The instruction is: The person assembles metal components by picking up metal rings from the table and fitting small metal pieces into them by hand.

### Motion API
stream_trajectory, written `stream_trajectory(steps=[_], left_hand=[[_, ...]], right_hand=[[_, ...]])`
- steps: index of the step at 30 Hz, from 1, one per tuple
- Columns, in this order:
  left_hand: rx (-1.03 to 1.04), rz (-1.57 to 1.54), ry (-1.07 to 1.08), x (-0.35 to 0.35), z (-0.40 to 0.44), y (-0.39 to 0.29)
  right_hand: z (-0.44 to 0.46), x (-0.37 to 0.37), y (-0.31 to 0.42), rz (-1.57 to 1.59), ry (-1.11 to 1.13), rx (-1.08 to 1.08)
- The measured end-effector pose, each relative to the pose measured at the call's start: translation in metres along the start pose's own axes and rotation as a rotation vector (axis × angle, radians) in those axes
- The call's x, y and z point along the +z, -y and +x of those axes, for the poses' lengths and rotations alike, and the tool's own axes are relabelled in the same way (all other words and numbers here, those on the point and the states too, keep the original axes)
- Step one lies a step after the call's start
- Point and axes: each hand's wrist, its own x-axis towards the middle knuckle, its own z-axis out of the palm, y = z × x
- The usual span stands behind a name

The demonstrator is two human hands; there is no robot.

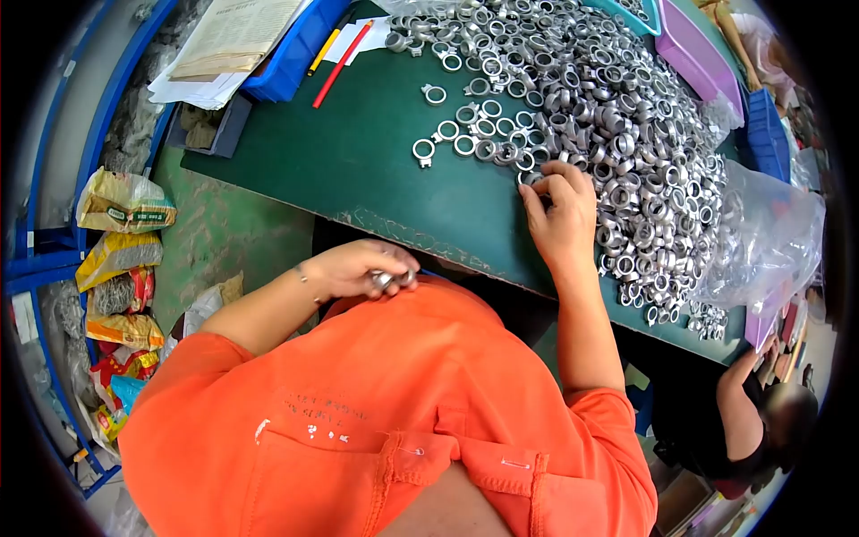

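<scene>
Near the table edge, my left hand (pixel 362 268) is closed round a couple of metal rings (pixel 383 280), held just above the orange shirt. My right hand (pixel 562 210) reaches over the green table (pixel 376 170), its fingers curled at the near edge of a large heap of silver metal rings (pixel 617 116). A ring (pixel 530 178) shows at its fingertips; whether the fingers grip it is unclear. Several loose rings (pixel 464 144) lie flat to the left of the heap.
A red pencil (pixel 344 63) and a yellow one (pixel 323 52) lie beside a blue bin (pixel 291 54). Clear plastic bags (pixel 769 224) and a purple tray (pixel 698 54) border the heap. Another person (pixel 738 412) is at the lower right. Blue shelving stands left.
</scene>
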Motion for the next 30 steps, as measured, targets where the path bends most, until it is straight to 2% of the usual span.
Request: stream_trajectory(steps=[1, 2, 3, 4, 5, 7, 9, 10, 13, 15, 17, 19, 21, 23, 24, 25, 27, 28, 30], left_hand=[[0.01, -0.022, 0.076, -0.017, 0.026, 0.012], [-0.027, -0.217, -0.027, -0.011, 0.046, 0.014], [-0.044, -0.414, -0.136, -0.005, 0.066, 0.017], [-0.002, -0.473, -0.098, -0.002, 0.081, 0.015], [0.045, -0.43, 0.003, 0.002, 0.093, 0.011], [0.111, -0.365, 0.121, 0.014, 0.11, 0.001], [0.136, -0.229, 0.151, 0.02, 0.115, -0.003], [0.137, -0.124, 0.137, 0.021, 0.114, -0.003], [0.128, 0.565, 0.005, 0.014, 0.092, -0.003], [0.349, 1.151, -0.102, 0.005, 0.063, 0.002], [0.681, 1.535, -0.292, -0.001, 0.02, 0.013], [0.105, 1.732, -0.232, 0.02, -0.023, -0.024], [0.36, 1.337, -0.199, 0.025, -0.038, -0.036], [0.518, 0.91, -0.253, 0.049, -0.037, -0.049], [0.651, 0.869, -0.194, 0.059, -0.032, -0.056], [0.623, 0.635, -0.122, 0.066, -0.021, -0.056], [0.66, 0.384, -0.012, 0.082, -0.008, -0.062], [0.66, 0.385, -0.01, 0.085, -0.004, -0.061], [0.826, 0.317, -0.086, 0.089, 0.004, -0.058]], right_hand=[[-0.004, 0.0, 0.0, 0.052, -0.024, -0.002], [-0.007, -0.005, 0.005, 0.123, 0.037, 0.166], [-0.007, -0.008, 0.01, 0.118, 0.035, 0.167], [-0.006, -0.012, 0.016, 0.19, 0.026, 0.285], [-0.007, -0.015, 0.019, 0.26, 0.017, 0.403], [-0.015, -0.017, 0.015, 0.257, 0.061, 0.381], [-0.021, -0.018, 0.012, 0.379, 0.13, 0.462], [-0.02, -0.022, 0.019, 0.526, 0.17, 0.604], [-0.026, -0.022, 0.022, 0.849, 0.177, 0.647], [-0.029, -0.022, 0.025, 0.897, 0.183, 0.614], [-0.029, -0.022, 0.026, 0.939, 0.187, 0.589], [-0.029, -0.021, 0.03, 1.036, 0.138, 0.516], [-0.027, -0.019, 0.032, 1.047, 0.14, 0.515], [-0.023, -0.015, 0.036, 0.92, 0.124, 0.266], [-0.02, -0.012, 0.04, 0.857, 0.11, 0.195], [-0.016, -0.012, 0.044, 0.864, 0.111, 0.19], [-0.009, -0.015, 0.052, 0.548, 0.078, -0.107], [-0.01, -0.016, 0.055, 0.501, 0.033, -0.133], [-0.009, -0.018, 0.054, 0.497, 0.009, -0.121]])
